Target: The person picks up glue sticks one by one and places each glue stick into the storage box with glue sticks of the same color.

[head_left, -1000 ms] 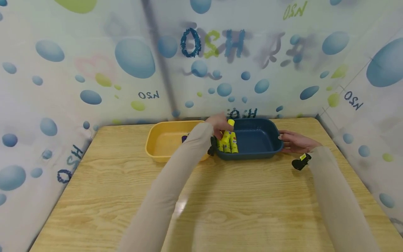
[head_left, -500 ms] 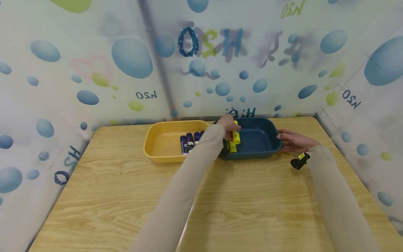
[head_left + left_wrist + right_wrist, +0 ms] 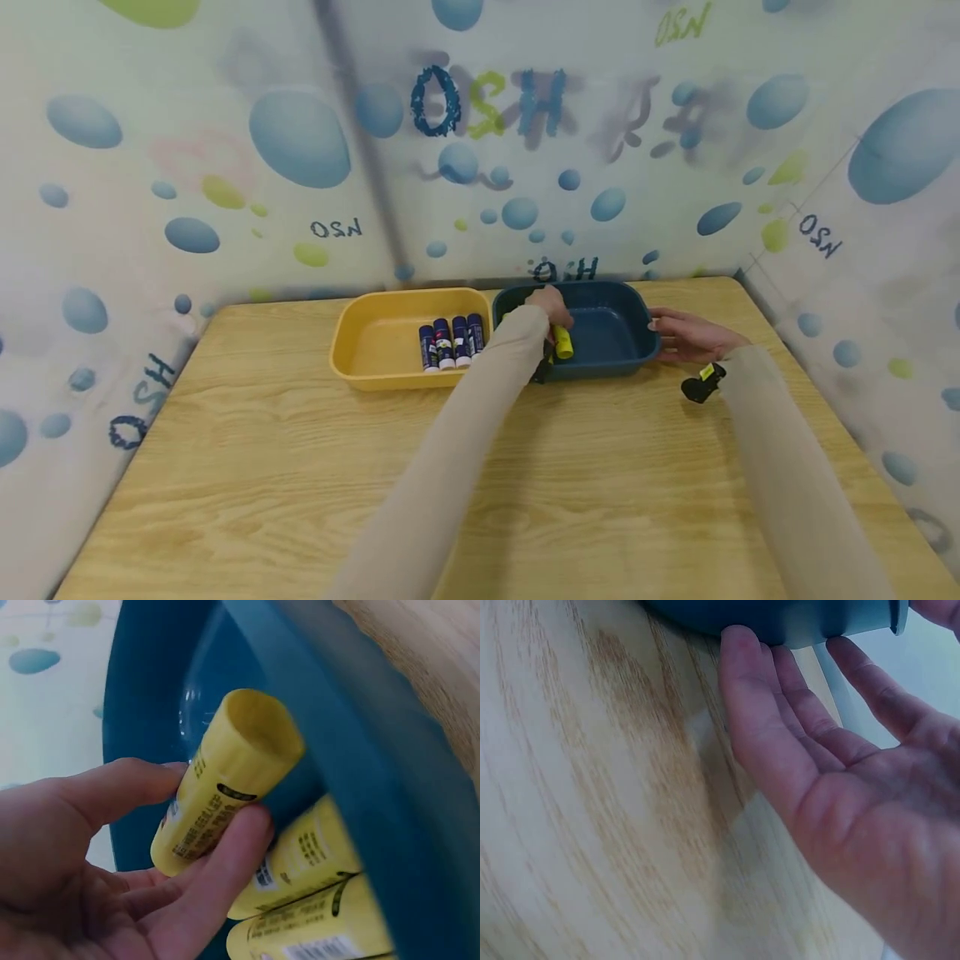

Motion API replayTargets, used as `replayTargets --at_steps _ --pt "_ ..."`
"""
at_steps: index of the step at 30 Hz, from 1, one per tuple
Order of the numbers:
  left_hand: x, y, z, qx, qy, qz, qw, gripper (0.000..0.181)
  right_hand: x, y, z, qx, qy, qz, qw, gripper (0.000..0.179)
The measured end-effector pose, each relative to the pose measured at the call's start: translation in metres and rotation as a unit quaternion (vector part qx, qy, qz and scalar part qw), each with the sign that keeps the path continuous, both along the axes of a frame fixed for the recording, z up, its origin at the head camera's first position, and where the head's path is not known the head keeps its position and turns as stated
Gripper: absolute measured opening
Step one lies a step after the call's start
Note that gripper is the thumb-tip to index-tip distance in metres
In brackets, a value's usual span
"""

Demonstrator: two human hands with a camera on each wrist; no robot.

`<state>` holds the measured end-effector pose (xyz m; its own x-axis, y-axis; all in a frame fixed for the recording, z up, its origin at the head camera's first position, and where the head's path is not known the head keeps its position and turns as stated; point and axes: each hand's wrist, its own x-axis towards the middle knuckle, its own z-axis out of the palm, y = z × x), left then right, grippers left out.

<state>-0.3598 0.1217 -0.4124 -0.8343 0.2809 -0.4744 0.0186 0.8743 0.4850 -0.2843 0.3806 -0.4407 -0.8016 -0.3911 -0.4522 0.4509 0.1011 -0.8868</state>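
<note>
In the blue tray [image 3: 609, 332], my left hand [image 3: 550, 307] grips a yellow glue stick [image 3: 206, 802] between thumb and fingers. The left wrist view has this stick tilted, its hollow end pointing up toward the tray wall. Beside it several more yellow glue sticks [image 3: 315, 922] lie side by side, mostly hidden by the left arm in the head view. At the tray's right end is my right hand [image 3: 693, 335]. Its fingertips [image 3: 741, 641] touch the outer wall, with the fingers fairly straight and the thumb up by the rim.
A yellow tray [image 3: 367, 381] stands against the blue one's left side. Several dark blue glue sticks [image 3: 442, 343] with white ends lie in a row at its right. Both trays are at the back of the wooden table [image 3: 262, 467], close to the patterned wall [image 3: 480, 225].
My left hand has moved right and lowered the yellow glue stick into the blue tray, uncovering the dark blue sticks. The right hand stays at the tray's end. The head view has shifted slightly.
</note>
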Motion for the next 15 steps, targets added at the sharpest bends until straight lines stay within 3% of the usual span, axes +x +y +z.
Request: replayTargets --at_steps 5,15 --pt "-0.01 0.006 -0.012 -0.086 0.029 -0.038 0.9951 0.036 -0.002 -0.003 -0.002 0.002 0.0 0.008 1.0 0.062" --pt "0.017 0.003 0.012 -0.175 0.04 -0.123 0.9761 0.022 -0.007 -0.007 -0.006 -0.021 -0.003 0.021 0.9996 0.064"
